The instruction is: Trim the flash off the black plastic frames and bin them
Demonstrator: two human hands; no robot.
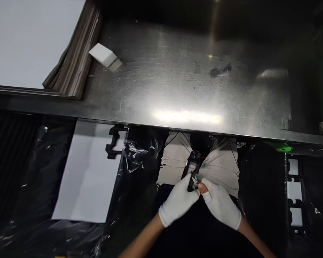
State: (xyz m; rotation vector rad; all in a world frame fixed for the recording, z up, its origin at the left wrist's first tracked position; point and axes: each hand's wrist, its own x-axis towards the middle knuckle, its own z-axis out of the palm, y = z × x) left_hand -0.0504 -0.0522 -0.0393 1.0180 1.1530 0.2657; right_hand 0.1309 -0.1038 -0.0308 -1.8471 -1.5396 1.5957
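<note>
Over my lap, my left hand [179, 200], in a white glove, is closed around the lower end of a black plastic frame [191, 165]. The frame is narrow, has openings through it and points up and away from me. My right hand [220, 204], also gloved but with a bare thumb tip, is pinched at the frame's near end and almost touches my left fingers. A small light, pointed piece [195, 180] shows at the right thumb; it is too small and blurred to name.
A metal table [161, 82] spans the front. On it are a stack of white-topped sheets [29, 43] and a white block [103, 54]. To my left, a white sheet [87, 179] and another black frame [113, 142] lie on black plastic; more black frames [295, 211] are at right.
</note>
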